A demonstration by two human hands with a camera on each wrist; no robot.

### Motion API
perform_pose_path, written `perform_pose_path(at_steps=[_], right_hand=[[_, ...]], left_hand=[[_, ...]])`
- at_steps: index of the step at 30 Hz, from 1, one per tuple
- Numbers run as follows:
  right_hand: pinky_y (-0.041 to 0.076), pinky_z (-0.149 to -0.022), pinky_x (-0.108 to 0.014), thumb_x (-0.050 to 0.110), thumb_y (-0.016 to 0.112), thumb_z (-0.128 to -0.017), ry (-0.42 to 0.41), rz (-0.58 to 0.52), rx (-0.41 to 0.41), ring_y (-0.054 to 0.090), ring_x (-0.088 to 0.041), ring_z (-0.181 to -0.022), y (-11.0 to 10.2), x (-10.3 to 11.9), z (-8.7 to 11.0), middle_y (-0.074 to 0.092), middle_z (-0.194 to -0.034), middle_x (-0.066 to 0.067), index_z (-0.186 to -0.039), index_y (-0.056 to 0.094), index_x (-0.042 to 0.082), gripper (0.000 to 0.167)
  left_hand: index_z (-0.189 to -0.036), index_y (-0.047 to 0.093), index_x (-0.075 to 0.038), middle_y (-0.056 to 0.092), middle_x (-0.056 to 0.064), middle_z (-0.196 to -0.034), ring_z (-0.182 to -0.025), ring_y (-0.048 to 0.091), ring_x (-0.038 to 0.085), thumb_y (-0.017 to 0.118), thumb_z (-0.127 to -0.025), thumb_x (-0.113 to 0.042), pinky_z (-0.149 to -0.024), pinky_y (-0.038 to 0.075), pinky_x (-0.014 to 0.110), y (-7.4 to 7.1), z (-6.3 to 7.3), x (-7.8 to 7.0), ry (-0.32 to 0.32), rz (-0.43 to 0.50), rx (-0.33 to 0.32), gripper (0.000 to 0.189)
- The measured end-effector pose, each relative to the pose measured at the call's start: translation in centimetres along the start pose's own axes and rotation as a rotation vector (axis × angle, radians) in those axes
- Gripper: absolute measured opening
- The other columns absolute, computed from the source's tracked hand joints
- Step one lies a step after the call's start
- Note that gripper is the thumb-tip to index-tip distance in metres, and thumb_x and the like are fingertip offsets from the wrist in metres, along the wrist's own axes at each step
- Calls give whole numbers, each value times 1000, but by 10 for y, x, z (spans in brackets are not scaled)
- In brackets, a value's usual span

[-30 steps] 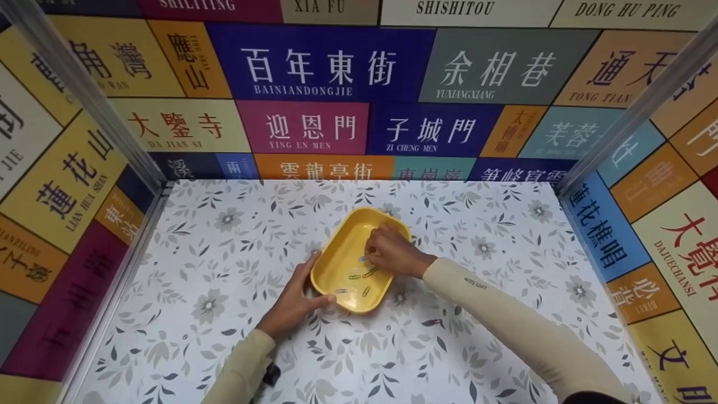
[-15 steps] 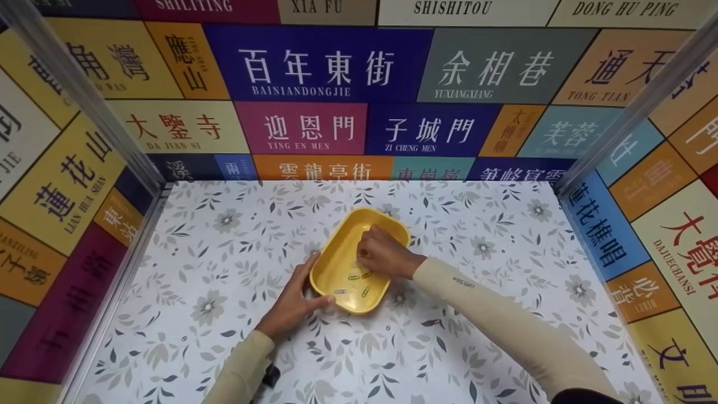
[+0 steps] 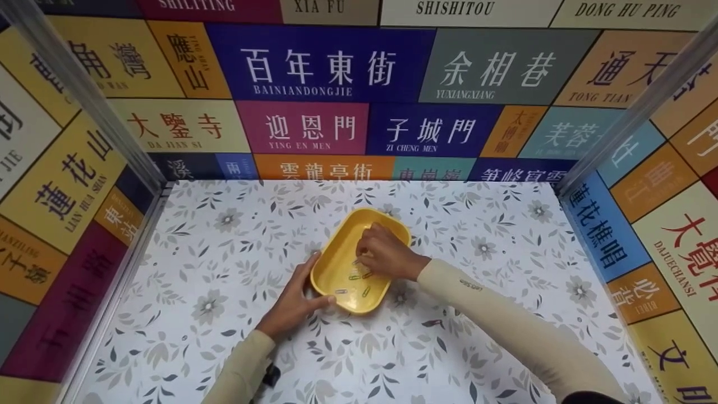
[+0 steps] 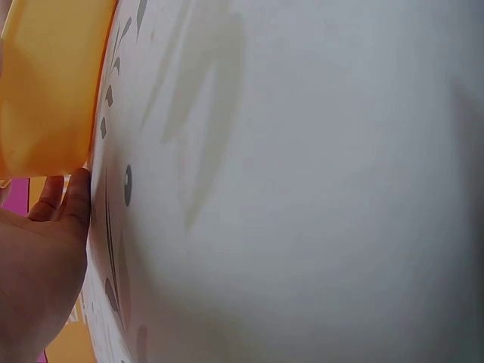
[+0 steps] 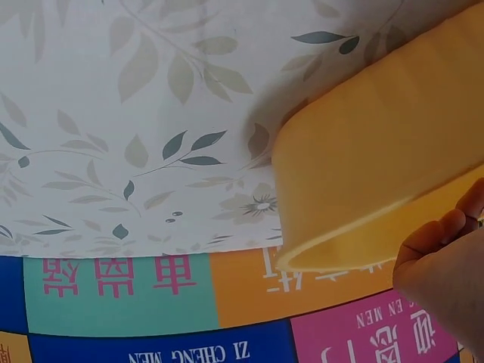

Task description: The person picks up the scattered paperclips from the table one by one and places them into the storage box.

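Observation:
A yellow plastic tray (image 3: 331, 255) lies at a slant on the table, with several paper clips on its floor, among them a green paper clip (image 3: 366, 292) and a pale one (image 3: 341, 291). My left hand (image 3: 291, 306) grips the tray's near left corner, thumb at the rim and fingers along the outer wall. In the left wrist view its fingers (image 4: 76, 200) reach the tray's side. Over the tray's far right half, my right hand (image 3: 387, 252) has curled fingers; in the right wrist view a tiny greenish bit, apparently a paper clip (image 5: 481, 223), shows at the fingertips.
The table (image 3: 477, 314) has a white cloth with grey leaves and flowers. Colourful panels with printed characters (image 3: 314, 126) stand along the back and both sides, with metal corner posts (image 3: 611, 106) between them.
My right hand has shifted slightly left within the tray, and its fingers have altered a little. The left hand and the tray have stayed in place.

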State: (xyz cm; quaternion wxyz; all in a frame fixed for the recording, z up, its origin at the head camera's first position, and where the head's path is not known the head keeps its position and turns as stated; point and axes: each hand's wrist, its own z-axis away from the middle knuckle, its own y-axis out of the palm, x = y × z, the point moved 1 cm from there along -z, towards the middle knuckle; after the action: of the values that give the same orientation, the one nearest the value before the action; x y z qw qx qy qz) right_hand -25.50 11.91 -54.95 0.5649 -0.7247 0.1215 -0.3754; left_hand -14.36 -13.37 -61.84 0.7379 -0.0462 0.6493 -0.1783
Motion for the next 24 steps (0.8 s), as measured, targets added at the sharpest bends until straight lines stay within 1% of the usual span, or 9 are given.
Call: perform_pose_path(at_steps=[4, 8, 11, 14, 18, 21, 24], right_hand=[[44, -99, -46, 13, 80, -97, -7, -44, -23, 54, -26, -102, -7, 2, 6, 74, -100, -5, -103, 85, 8, 9], [44, -99, -47, 13, 84, -97, -23, -95, -63, 53, -27, -101, -12, 5, 14, 72, -98, -6, -101, 84, 6, 8], [43, -98, -46, 13, 85, -96, -34, -104, -80, 53, -26, -101, -14, 7, 21, 72, -98, -5, -100, 84, 6, 8], [44, -96, -45, 14, 84, -97, -41, -97, -87, 53, -24, -101, -16, 9, 28, 71, -99, -4, -101, 84, 8, 7], [45, -92, -44, 11, 83, -95, -62, -119, -111, 52, -24, -100, -20, 11, 39, 71, -100, -5, -101, 84, 7, 8], [45, -91, -44, 8, 84, -93, -82, -151, -146, 52, -26, -100, -22, 11, 48, 71, -99, -7, -100, 83, 6, 8], [45, -92, -44, 9, 85, -93, -73, -173, -171, 53, -25, -102, -22, 9, 56, 71, -99, -7, -99, 82, 6, 7]], left_hand=[[-175, 29, -40, 37, -1, -173, -163, 32, 25, 94, -86, -32, -136, 16, 51, 0, 0, -1, -13, -6, 0, 110], [-174, 29, -43, 39, -1, -171, -163, 33, 25, 94, -86, -32, -136, 17, 52, 1, -1, -1, -31, -2, 0, 110], [-174, 29, -44, 41, -1, -169, -162, 35, 25, 94, -85, -32, -135, 18, 52, 0, -1, -1, -36, 4, 0, 111], [-174, 29, -44, 42, -1, -168, -161, 36, 24, 94, -85, -33, -135, 18, 52, 0, -1, 0, -25, 7, 3, 111], [-176, 28, -37, 42, 3, -168, -160, 38, 27, 93, -88, -29, -135, 17, 52, -1, -1, 2, 32, 29, 14, 110], [-176, 28, -34, 43, 5, -167, -159, 39, 27, 94, -89, -29, -135, 17, 52, -2, -1, 3, 63, 39, 20, 109], [-176, 28, -33, 43, 4, -166, -161, 37, 27, 94, -88, -31, -136, 15, 53, -2, -1, 4, 64, 29, 16, 110]])
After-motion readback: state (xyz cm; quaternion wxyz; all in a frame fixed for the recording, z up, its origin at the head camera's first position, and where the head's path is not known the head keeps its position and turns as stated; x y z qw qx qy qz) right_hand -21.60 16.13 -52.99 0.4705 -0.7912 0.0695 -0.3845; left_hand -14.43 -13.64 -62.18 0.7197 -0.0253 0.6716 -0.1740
